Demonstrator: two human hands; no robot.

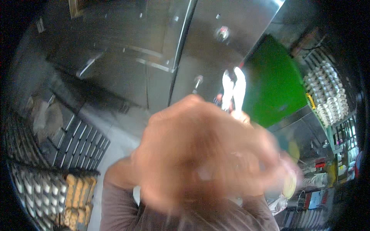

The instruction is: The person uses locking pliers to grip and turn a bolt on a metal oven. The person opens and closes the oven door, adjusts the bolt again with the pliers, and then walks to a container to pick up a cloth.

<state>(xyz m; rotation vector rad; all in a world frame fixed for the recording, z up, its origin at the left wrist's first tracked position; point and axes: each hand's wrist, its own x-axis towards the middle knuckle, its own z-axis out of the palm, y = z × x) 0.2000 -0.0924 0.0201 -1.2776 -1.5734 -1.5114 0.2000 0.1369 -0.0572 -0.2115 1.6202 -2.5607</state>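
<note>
We see a bright two-pronged thing point(239, 90) just beyond the blurred right hand point(252, 154), before a steel panel point(208, 46), perhaps held by its near end to leave the prongs free. The left hand point(173, 150) blurs close to the camera; we cannot tell whether either hand's fingers pinch or spread. At lower left, browned pieces point(79, 188) lie in rows, likely for orderly storage.
</note>
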